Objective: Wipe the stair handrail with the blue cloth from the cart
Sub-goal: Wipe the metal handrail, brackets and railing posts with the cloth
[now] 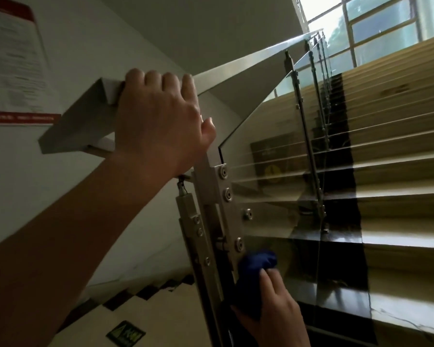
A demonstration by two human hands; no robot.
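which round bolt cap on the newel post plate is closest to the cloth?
The lowest bolt cap, just above the blue cloth in the right hand; the other three sit higher up the plate.

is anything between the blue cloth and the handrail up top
The left hand grips the handrail at its bend. The blue cloth, in the right hand, sits low by the post; nothing else blocks the way up.

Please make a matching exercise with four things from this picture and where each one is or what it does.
Things:
1. left hand
2. right hand
3. blue cloth
4. notice

Places or states:
A. hangs on the wall
B. held low against the metal post
C. grips the handrail corner
D. holds the cloth

Pairs: 1-C, 2-D, 3-B, 4-A
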